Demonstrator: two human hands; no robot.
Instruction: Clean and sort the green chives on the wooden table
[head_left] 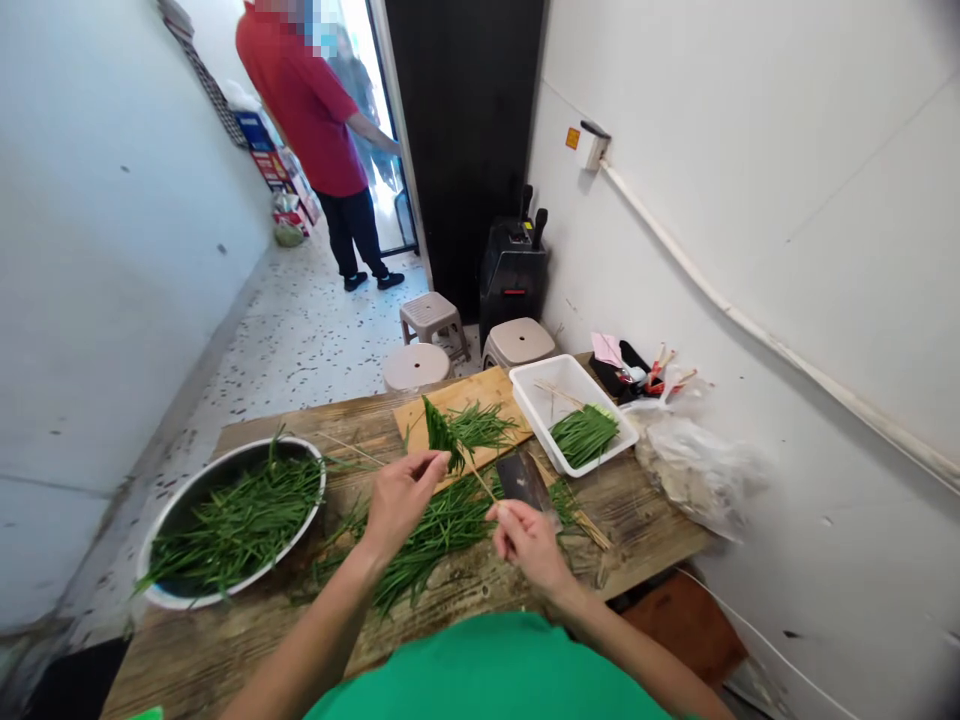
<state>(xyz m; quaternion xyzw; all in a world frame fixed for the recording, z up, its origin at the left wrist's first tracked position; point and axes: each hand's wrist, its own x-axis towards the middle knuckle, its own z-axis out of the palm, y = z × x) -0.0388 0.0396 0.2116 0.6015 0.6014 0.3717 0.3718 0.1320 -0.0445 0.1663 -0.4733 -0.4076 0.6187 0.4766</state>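
Note:
Between my hands is a thin wooden skewer (480, 478) with a row of cut green chives (441, 432) threaded on its far part. My right hand (529, 545) pinches the skewer's near end. With thumb and forefinger closed, my left hand (405, 500) holds the chives at the lower edge of the row. Below lie loose long chives (442, 525) across the wooden table. A cleaver (525, 485) rests just beyond my right hand. Behind it, a cutting board (416, 415) carries a pile of cut chives (484, 427).
A large metal basin (325, 480) full of chives stands left. At right, a white plastic tray (517, 385) holds bundled chives (585, 436), near a plastic bag (690, 465). Stools (416, 367) and a black speaker (510, 265) stand beyond the table; a person in red (322, 110) is by the doorway.

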